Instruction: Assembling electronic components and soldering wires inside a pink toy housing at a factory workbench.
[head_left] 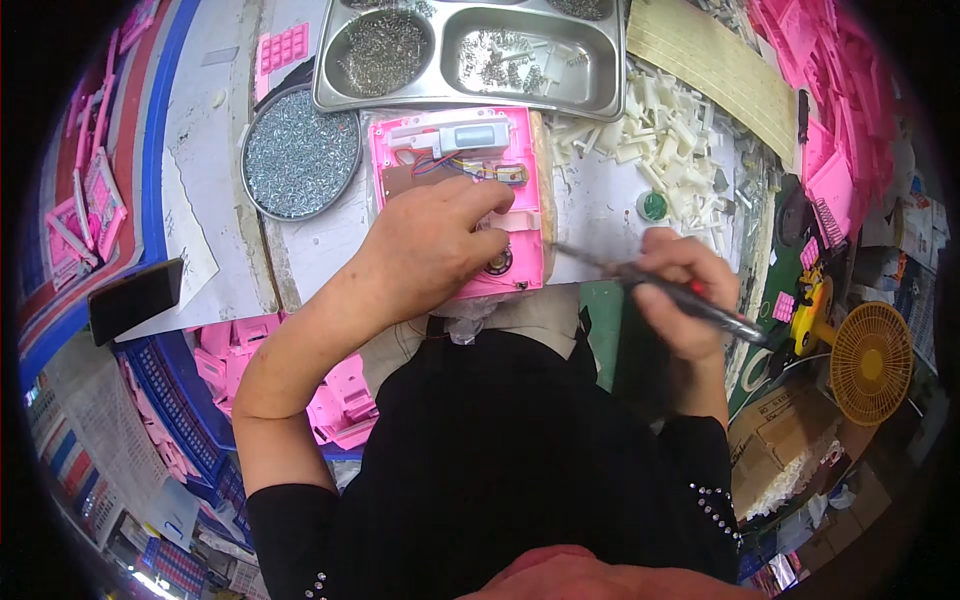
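The pink plastic casing (460, 200) lies open on the surface (600, 200), directly in front of the person, its wiring and small circuit board showing near the top. The left hand (435, 245) rests on the casing's lower half, fingers curled and pressing it down, covering much of its middle. The right hand (680, 290) is clenched around a dark screwdriver (660, 285), just right of the casing; the tool's tip points toward the casing's right edge. Beyond the casing stands a metal compartment tray (470, 95) with screws, and a round dish of screws (300, 150) sits to its left. White plastic parts (650, 130) are heaped to the right.
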